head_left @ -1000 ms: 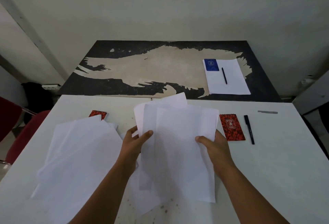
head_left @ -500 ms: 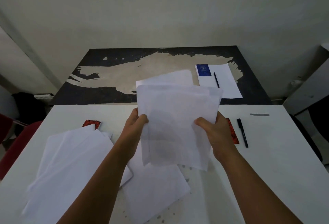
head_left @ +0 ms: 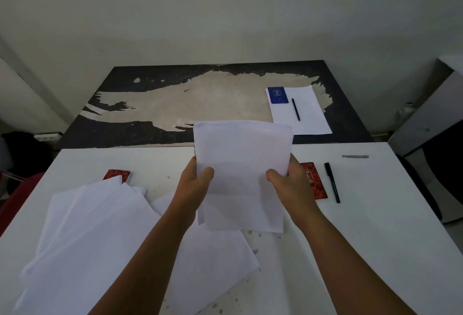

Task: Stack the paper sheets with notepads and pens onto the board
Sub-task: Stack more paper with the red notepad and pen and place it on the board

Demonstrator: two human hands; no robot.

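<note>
Since the earlier frames the loose fan of sheets has been pulled together into one neat bundle (head_left: 241, 172), and it has come up from the table (head_left: 375, 239) to stand nearly upright between our hands. The left hand (head_left: 194, 184) pinches the left edge, thumb in front and fingers behind the paper; the right hand (head_left: 288, 184) pinches the right edge in the same way. So both hands are closed on the bundle, one on each side. We think this grip is for squaring the edges before the bundle goes to the board (head_left: 175, 104), which lies behind the table, against the wall.

On the board, at its right side, one sheet (head_left: 308, 117) already lies flat with a blue notepad (head_left: 276, 94) on its top left corner and a pen (head_left: 295, 109) beside the notepad. It looks like one finished set, and it shows how the next one must be arranged.

On the table a red notepad (head_left: 317, 187) lies just right of the right hand, and a second pen (head_left: 332, 182) is just beside it, probably waiting for this bundle. Another red notepad (head_left: 117, 175) is at the left, half covered by a wide pile of sheets (head_left: 87, 227). One more sheet (head_left: 213, 264) lies under our forearms.

We cannot count the sheets in the bundle, because they overlap. The fingers behind the paper are hidden. The pile at the left is cut off by the frame edge. A small grey mark (head_left: 355, 156) near the far right corner of the table is too unclear to name.
</note>
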